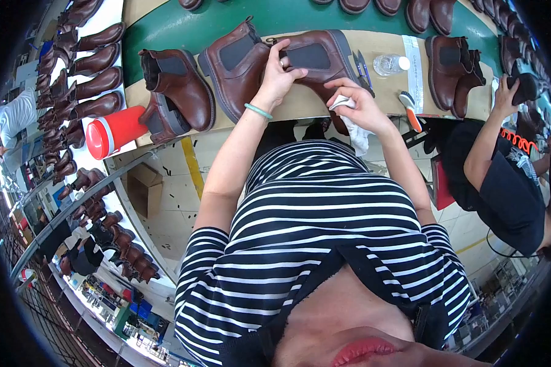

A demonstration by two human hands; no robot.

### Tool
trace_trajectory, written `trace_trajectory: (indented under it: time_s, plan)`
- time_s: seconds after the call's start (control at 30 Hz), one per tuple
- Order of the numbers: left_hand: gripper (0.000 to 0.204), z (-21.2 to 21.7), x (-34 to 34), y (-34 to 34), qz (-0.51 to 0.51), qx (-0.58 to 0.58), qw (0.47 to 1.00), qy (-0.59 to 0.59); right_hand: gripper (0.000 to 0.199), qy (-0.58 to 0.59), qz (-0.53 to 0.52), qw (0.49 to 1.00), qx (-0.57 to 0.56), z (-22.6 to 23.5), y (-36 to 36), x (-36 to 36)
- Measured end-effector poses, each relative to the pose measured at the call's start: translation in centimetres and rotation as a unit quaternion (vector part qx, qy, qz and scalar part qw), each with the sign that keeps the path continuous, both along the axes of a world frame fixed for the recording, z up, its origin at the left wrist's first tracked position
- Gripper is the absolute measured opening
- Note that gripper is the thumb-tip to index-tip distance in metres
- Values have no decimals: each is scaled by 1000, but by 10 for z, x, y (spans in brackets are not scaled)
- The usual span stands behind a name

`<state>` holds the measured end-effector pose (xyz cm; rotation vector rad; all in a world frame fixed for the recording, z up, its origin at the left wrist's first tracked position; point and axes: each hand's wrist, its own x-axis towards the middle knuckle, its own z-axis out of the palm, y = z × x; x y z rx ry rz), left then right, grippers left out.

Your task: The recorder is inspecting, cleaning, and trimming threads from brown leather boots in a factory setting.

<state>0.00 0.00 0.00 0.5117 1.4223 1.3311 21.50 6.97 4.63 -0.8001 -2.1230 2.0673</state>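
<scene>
My left hand [278,78], with a green bangle at its wrist, grips the shaft end of a brown Chelsea boot [335,48] that lies on its side. The boot's dark elastic panel faces up, and its sole points away to the right. In the fingers of my right hand [364,110] is a white cloth [359,138], bunched at the fingertips and hanging below the palm. That hand is close to the boot's near part, which it partly hides; whether the cloth touches the leather I cannot tell. Another brown boot [246,76] stands just left of my left hand.
Right of the boot are thread snips [362,72], a clear bottle [387,65] and an orange-and-white brush [411,111]. A boot pair [452,73] stands farther right, near a co-worker [502,177]. More boots [180,82] and a red jug [113,132] are at left.
</scene>
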Motion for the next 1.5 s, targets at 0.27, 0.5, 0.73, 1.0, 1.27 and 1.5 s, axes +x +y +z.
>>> trace_trajectory:
  time_s: [0.27,0.5,0.73,1.0,1.27,1.5]
  plan:
    - [76,27,22,17,-4,24,997,70,15,37,-98,981,164,-9,-12,4]
    - [68,27,22,21,-21,-12,998,56,15,50,-104,976,184,-11,-17,-4]
    - [67,32,29,30,-18,-46,995,83,14,60,-94,972,205,-1,-30,-15]
    - [70,23,27,32,-26,-44,990,128,15,65,-57,968,235,-2,-10,8]
    - [68,57,-9,26,-136,-67,972,179,16,71,-162,979,-101,36,22,21]
    - [68,66,-35,18,-194,-46,968,155,16,26,-130,986,-105,3,11,-6]
